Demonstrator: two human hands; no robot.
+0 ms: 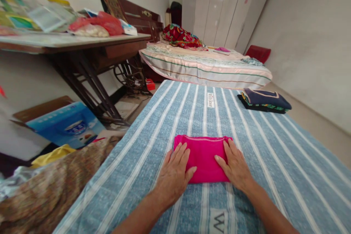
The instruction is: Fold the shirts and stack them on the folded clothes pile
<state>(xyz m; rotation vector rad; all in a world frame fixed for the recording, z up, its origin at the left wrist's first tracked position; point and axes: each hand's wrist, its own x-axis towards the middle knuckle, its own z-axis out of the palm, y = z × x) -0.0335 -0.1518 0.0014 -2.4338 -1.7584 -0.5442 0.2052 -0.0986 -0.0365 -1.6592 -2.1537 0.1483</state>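
Observation:
A bright pink garment (205, 159), folded into a flat rectangle, lies on the blue and white striped cloth (148, 146) covering the table. Its exact kind is hidden by the folds. My left hand (175, 170) rests flat over its left side, fingers stretched forward and thumb out to the right. On the right edge lies my right hand (237, 164), fingers extended towards the far corner and thumb on the fabric. Farther back on the right sits a small stack of folded clothes (264, 100), dark blue on top.
To the left stands an old sewing machine table (120, 45) piled with bags and packages. Beneath it are a blue carton (74, 124) and brown patterned cloth (63, 179). A bed (208, 64) with a red floral bundle (182, 36) is beyond, before white wardrobes (216, 11).

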